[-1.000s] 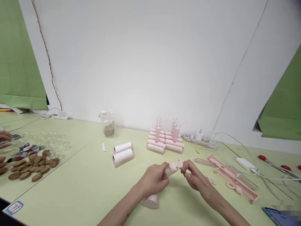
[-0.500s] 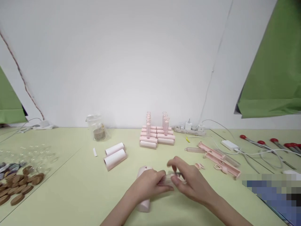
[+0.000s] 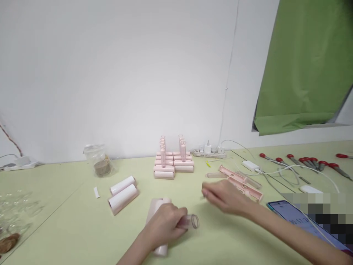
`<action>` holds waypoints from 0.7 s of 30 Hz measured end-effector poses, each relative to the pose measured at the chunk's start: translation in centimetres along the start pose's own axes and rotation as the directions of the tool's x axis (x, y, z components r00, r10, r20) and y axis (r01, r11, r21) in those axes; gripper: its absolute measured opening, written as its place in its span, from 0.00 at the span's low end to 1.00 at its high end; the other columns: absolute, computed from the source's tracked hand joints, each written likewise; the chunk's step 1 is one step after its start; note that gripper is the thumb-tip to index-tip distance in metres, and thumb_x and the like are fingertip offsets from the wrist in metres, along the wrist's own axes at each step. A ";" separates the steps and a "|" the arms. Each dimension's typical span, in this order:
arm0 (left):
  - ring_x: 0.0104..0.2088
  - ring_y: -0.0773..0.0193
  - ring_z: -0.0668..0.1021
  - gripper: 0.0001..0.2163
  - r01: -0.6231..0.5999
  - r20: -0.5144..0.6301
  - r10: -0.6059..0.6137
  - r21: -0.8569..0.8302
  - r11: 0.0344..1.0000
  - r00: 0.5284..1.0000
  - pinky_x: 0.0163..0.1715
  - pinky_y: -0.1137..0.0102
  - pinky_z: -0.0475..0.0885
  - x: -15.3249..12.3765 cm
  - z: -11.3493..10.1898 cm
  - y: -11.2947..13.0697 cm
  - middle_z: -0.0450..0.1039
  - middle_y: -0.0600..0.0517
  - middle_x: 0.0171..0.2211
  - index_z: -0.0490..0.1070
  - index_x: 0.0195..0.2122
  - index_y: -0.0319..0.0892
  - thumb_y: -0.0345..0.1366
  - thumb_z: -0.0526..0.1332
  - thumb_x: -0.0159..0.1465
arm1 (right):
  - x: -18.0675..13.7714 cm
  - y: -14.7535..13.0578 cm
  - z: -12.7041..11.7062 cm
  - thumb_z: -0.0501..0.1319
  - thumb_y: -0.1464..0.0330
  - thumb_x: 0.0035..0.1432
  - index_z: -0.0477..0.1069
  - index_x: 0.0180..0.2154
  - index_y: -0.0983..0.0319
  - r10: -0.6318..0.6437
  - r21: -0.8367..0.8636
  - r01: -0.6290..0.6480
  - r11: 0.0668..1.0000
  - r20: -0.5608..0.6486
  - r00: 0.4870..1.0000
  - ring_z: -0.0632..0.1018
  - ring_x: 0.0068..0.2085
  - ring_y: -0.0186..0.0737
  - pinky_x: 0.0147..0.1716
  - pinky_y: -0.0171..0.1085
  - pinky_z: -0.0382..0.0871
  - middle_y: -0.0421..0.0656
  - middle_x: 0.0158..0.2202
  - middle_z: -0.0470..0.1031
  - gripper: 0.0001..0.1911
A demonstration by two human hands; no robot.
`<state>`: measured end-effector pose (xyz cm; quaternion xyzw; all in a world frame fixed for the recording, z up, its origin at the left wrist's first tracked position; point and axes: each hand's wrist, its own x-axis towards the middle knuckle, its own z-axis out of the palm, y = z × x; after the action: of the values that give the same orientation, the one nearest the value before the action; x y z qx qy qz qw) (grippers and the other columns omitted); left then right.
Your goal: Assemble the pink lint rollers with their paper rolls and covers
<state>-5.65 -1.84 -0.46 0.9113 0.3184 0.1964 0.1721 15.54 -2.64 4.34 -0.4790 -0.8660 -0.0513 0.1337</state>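
Note:
My left hand [image 3: 167, 222] is wrapped round a clear plastic tube [image 3: 191, 222], whose open round end points right. Beneath that hand lies a pale pink roller-like case [image 3: 162, 250], partly hidden by it. My right hand [image 3: 222, 195] is off to the right of the tube, fingers closed together; what they hold, if anything, I cannot make out. Just behind the right hand lie pink trough-shaped shells [image 3: 255, 192] and another clear tube [image 3: 216, 175]. To the left, two white-and-pink cylinders [image 3: 124, 198] rest side by side.
Rows of pink cases [image 3: 164, 174] with upright tubes stand by the wall. A power strip [image 3: 209, 154], a white adapter [image 3: 250, 165], cables and red-handled tools [image 3: 280, 160] are at right, a phone [image 3: 298, 217] nearer. A plastic bag [image 3: 102, 165] and clear pieces [image 3: 16, 209] are at left.
My right hand has left the tube and moved right toward the pink shells. The left hand still grips the tube, its open end now exposed. The view has turned right.

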 end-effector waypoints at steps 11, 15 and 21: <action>0.38 0.64 0.67 0.10 0.051 -0.336 -0.261 -0.523 0.851 0.905 0.39 0.68 0.63 0.2 1.5 -1.8 0.62 0.49 0.38 0.50 0.43 0.44 0.34 0.48 0.60 | 3.1 10.5 2.8 0.59 0.68 0.43 0.69 0.39 0.58 0.426 -0.192 -0.388 0.901 0.235 0.874 0.74 0.32 0.50 0.25 0.36 0.58 0.48 0.33 0.73 0.17; 0.53 0.56 0.57 0.27 0.085 -0.380 -0.247 -0.396 0.914 0.892 0.51 0.60 0.54 -0.5 0.4 -2.7 0.53 0.45 0.51 0.47 0.51 0.44 0.39 0.59 0.53 | 2.8 10.8 0.7 0.60 0.65 0.42 0.71 0.36 0.63 0.530 -0.211 -0.489 0.846 0.249 0.811 0.73 0.28 0.52 0.23 0.38 0.58 0.49 0.25 0.72 0.15; 0.46 0.55 0.66 0.34 0.229 -0.145 -0.355 -0.534 0.814 0.923 0.45 0.62 0.61 -0.7 -0.1 -4.9 0.62 0.47 0.45 0.49 0.51 0.44 0.44 0.65 0.46 | 2.5 1.8 1.0 0.52 0.53 0.51 0.60 0.50 0.55 0.325 0.199 -0.357 0.913 0.177 0.929 0.71 0.28 0.38 0.24 0.33 0.59 0.38 0.28 0.68 0.25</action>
<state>-8.77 1.35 -2.70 0.7428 0.4107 0.3521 0.3945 15.62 0.57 3.96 -0.6069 -0.7762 0.1063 0.1337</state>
